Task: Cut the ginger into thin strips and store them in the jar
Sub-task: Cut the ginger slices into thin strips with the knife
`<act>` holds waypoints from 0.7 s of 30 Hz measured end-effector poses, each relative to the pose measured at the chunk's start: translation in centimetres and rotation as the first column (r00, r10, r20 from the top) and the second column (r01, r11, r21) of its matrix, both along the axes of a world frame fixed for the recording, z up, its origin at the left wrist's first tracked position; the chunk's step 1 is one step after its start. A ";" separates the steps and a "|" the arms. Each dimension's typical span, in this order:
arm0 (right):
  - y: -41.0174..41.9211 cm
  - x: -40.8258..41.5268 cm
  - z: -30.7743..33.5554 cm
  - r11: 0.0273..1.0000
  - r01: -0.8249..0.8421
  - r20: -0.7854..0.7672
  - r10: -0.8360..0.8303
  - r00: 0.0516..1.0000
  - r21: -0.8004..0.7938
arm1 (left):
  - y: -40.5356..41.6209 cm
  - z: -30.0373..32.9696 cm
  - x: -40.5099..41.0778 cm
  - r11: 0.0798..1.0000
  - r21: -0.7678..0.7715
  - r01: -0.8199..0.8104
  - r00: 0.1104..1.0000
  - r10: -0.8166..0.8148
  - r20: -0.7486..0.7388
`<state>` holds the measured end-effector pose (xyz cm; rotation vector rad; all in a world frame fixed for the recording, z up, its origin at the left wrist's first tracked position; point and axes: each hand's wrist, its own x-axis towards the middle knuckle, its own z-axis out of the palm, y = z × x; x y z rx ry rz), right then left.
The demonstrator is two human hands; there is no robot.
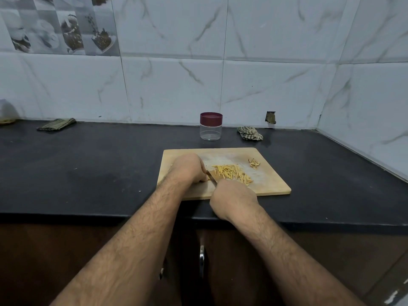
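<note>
Right hand (233, 196) grips knife (211, 176) | left hand (188, 168) curled, contents hidden | strips (231, 172); jar (211, 126) behind board (271, 180)

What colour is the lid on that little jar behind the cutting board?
The lid is dark maroon, on a clear jar; seen in the head view.
</note>
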<state>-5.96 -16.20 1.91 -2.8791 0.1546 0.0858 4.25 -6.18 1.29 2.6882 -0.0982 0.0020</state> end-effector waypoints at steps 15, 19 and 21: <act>-0.1 0.2 -0.1 1.000 0.012 0.007 -0.012 1.000 0.021 | 0.1 -0.1 0.1 1.000 0.006 0.007 1.000 -0.007 0.013; 0.0 0.3 0.1 1.000 0.004 -0.009 -0.004 1.000 0.004 | 0.1 0.0 0.1 1.000 0.003 0.010 1.000 -0.010 0.009; 0.0 0.3 0.1 1.000 -0.001 -0.018 0.000 1.000 -0.005 | 0.2 -0.1 0.1 1.000 0.005 0.010 1.000 -0.010 0.013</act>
